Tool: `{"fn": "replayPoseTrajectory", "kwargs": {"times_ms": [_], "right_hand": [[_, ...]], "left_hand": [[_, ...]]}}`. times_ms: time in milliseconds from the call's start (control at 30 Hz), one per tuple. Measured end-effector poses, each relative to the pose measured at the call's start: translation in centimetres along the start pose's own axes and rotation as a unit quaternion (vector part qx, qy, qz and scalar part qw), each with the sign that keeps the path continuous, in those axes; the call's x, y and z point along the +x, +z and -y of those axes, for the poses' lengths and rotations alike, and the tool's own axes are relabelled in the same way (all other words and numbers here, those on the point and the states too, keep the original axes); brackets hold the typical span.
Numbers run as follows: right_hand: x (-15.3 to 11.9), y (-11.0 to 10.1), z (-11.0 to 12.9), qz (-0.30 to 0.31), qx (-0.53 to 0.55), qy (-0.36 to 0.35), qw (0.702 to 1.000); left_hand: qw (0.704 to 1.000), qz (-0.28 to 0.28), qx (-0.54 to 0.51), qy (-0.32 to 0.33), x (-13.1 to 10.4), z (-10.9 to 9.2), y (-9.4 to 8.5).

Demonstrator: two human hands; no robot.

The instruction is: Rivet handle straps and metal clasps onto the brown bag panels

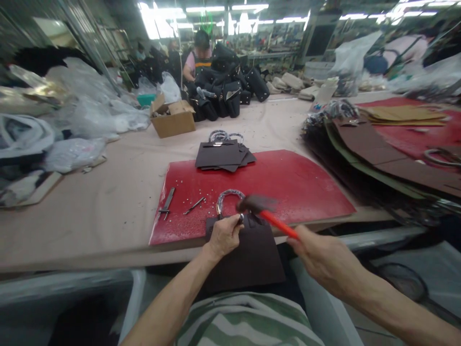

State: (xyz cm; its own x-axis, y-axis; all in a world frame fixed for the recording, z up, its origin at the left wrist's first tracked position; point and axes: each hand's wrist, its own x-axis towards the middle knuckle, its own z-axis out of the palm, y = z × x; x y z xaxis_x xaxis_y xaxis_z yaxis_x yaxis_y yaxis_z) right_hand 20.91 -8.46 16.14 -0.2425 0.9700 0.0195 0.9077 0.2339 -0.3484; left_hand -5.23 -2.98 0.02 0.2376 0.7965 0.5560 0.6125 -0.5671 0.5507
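Observation:
My right hand (pixel 322 254) grips a hammer (pixel 279 224) by its orange-red handle. The hammer's dark head is smeared by motion, just above and right of my left hand. Between the fingertips of my left hand (pixel 224 235) is a short metal punch (pixel 241 218), its lower end hidden. Beneath lies a dark brown bag panel (pixel 254 262), partly on the mat and partly hanging over the table edge towards my lap. A plastic-wrapped loop handle (pixel 230 192) stands at its far edge. All this is at the near edge of a red mat (pixel 295 180).
Small studs, a thin rod tool (pixel 194 205) and a divider-like metal tool (pixel 167 204) lie on the mat's left. Behind are stacked brown panels (pixel 218 156), a cardboard box (pixel 173 124) and black bags (pixel 230 98). Long brown sheets (pixel 382 154) lie right. A person works beyond.

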Motion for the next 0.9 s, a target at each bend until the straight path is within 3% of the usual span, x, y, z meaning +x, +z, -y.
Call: {"fn": "replayPoseTrajectory", "kwargs": {"times_ms": [133,267,433,500,567,667,733,800,900], "right_hand": [[1.6,1.3,-2.0,0.054,0.035,-0.001,0.998],[5.5,3.1,-4.5,0.098,0.108,0.081,0.986],[9.8,6.8,-5.8,0.024,0.038,0.124,0.991],[10.1,8.1,-4.9,-0.035,0.009,0.068,0.997],[9.6,9.6,-3.3,-0.074,0.002,-0.049,0.996],[8.6,12.3,-0.6,-0.052,0.028,-0.193,0.979],[8.2,13.9,0.5,-0.035,0.037,-0.210,0.976],[8.2,14.8,1.0,-0.034,0.039,-0.202,0.978],[8.4,15.1,0.8,-0.027,0.043,-0.191,0.980]], "left_hand": [[1.000,0.007,0.002,-0.009,0.0,0.0,0.0],[1.000,0.007,0.004,-0.005,0.1,0.0,-0.1],[1.000,0.007,-0.005,0.000,0.1,0.0,-0.3],[1.000,0.008,-0.008,-0.001,0.0,0.0,-0.3],[1.000,0.010,-0.008,-0.005,-0.1,0.1,-0.4],[1.000,0.012,-0.013,-0.009,-0.2,-0.1,-0.3],[0.999,0.010,-0.032,-0.029,-0.2,-0.4,-0.4],[0.994,-0.014,-0.064,-0.092,0.2,-0.8,-0.9],[0.960,-0.119,-0.122,-0.223,1.3,-0.5,-3.2]]}}
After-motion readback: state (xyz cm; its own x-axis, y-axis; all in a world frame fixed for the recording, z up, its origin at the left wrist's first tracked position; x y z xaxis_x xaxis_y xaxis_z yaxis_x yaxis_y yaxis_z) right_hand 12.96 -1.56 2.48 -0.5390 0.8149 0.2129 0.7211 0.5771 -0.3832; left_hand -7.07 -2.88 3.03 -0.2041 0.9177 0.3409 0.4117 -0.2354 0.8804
